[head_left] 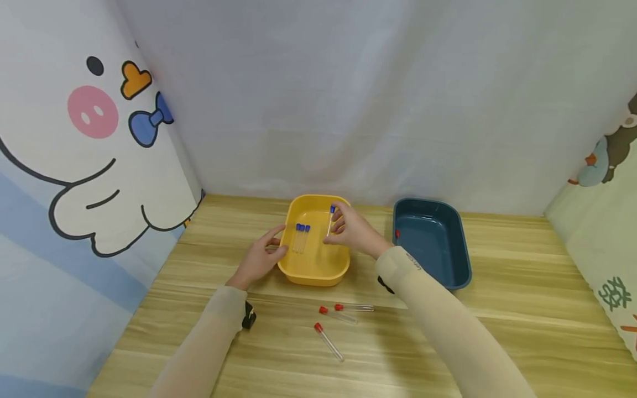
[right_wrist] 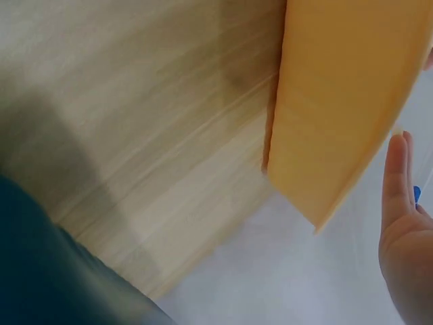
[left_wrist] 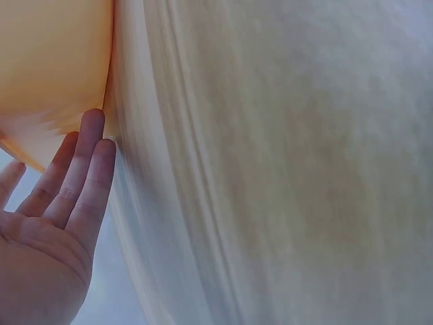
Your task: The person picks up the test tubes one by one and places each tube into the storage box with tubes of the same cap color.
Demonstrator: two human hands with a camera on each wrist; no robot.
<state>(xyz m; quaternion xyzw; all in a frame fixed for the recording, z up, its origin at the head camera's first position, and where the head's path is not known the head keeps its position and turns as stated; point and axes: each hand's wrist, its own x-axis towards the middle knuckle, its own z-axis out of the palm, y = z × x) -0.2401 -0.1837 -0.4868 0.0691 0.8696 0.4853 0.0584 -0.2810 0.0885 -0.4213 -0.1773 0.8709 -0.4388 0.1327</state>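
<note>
My right hand pinches a blue-capped clear test tube, cap upward, above the right side of a yellow tray. Only a bit of the blue cap shows past the fingers in the right wrist view. Three more tubes with blue caps lie side by side inside that tray. Against the tray's left side rests my left hand. The left wrist view shows its fingers nearly straight, touching the outer wall.
A dark blue tray stands to the right, with a red cap showing by its left wall. Three red-capped test tubes lie on the wooden table in front. White cloth hangs behind.
</note>
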